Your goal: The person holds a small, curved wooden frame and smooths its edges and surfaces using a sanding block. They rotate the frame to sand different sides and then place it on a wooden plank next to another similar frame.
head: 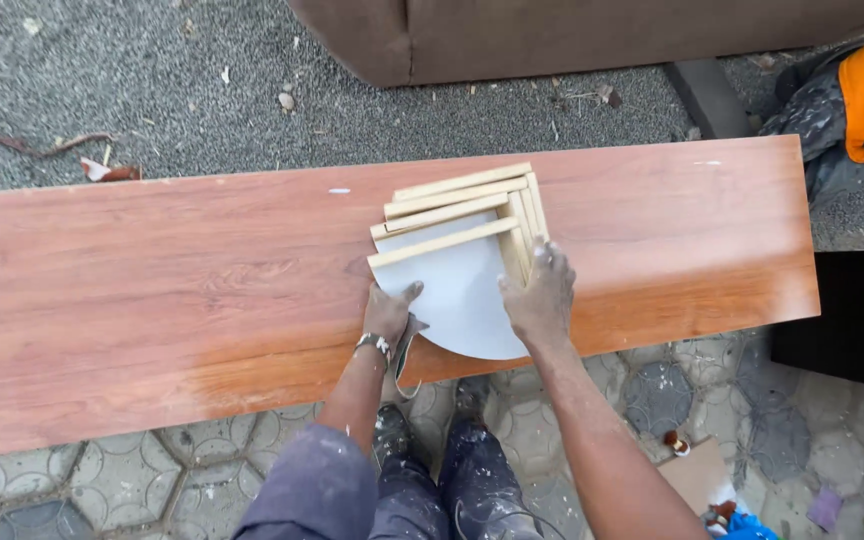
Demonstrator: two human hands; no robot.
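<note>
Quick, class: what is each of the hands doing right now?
Left hand: open, resting flat on the quarter-round white panel, holding nothing.
Right hand: fingers curled over the stack's wooden edge strips; grip cannot be told.

Grey gravel ground lies far; patterned hexagonal paving near; a brown sofa base stands far, in daylight.

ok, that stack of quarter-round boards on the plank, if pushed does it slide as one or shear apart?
The stack of quarter-round boards already sits fanned, so layers probably shear. The pieces look flat and stiff. The plank looks glossy, so likely slippery. Left hand and right hand brace its sides.
</note>
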